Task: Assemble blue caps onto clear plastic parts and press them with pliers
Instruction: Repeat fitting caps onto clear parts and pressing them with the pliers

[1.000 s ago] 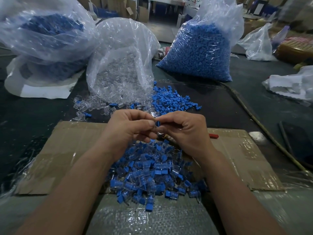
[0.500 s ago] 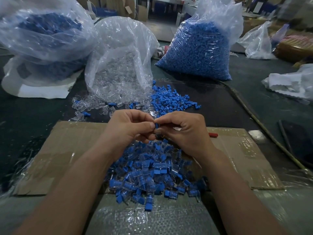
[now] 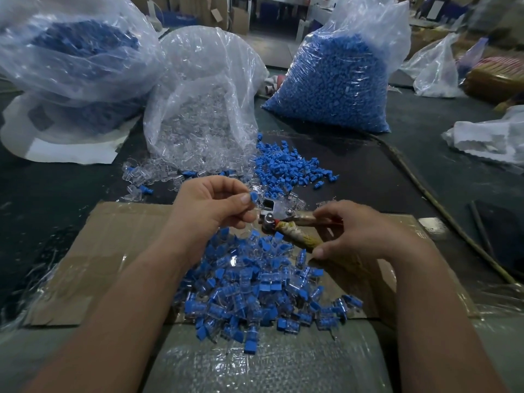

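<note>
My left hand (image 3: 215, 205) pinches a clear plastic part with a blue cap (image 3: 253, 197) on top, holding it just left of the pliers' jaws. My right hand (image 3: 360, 234) grips the pliers (image 3: 286, 222) by their tape-wrapped handles, the metal head pointing left toward the capped part. A heap of assembled blue-and-clear parts (image 3: 255, 287) lies below both hands on a cardboard sheet (image 3: 119, 251). Loose blue caps (image 3: 286, 171) and loose clear parts (image 3: 153, 177) are scattered behind the hands.
A bag of clear parts (image 3: 204, 109) stands open at the back centre. A full bag of blue caps (image 3: 334, 80) stands back right, another bag (image 3: 71, 52) back left. White plastic (image 3: 493, 137) lies at the right; a thin rod (image 3: 442, 211) runs diagonally.
My hands have come apart. The right hand left the capped part and now grips the pliers, which are now in view. The left hand keeps the part and has shifted slightly left.
</note>
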### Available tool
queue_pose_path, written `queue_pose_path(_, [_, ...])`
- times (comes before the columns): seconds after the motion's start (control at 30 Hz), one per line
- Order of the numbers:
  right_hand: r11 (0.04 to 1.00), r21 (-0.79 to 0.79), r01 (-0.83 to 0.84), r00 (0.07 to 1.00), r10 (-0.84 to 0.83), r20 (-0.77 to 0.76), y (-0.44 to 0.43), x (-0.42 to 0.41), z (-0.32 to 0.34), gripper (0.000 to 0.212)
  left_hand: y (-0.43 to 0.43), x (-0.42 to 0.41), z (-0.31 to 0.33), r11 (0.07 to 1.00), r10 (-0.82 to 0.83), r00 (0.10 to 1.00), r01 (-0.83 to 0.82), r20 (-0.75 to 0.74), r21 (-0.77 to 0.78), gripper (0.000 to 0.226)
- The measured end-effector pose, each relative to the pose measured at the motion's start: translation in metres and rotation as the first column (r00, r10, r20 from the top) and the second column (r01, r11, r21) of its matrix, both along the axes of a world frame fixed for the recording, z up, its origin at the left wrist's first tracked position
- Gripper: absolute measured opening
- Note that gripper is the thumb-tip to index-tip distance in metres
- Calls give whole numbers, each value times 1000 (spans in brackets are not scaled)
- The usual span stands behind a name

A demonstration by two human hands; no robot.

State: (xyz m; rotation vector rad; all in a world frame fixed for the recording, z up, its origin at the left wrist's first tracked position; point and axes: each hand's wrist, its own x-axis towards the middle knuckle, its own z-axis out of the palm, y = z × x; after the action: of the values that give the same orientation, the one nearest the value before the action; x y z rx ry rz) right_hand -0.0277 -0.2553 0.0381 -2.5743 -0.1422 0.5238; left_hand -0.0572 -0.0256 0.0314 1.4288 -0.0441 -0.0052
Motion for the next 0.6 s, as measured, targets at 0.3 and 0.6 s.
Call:
queue_pose_path(0.3, [992, -125, 16, 996, -5, 90, 14, -3, 5, 54, 2, 2, -3, 1000, -9, 1000, 9, -2, 12, 11])
queue_pose_path(0.6, [955, -280, 97, 967, -24, 254, 27, -2, -5, 18, 2, 2, -3, 1000, 15, 1000, -15, -4, -11, 12])
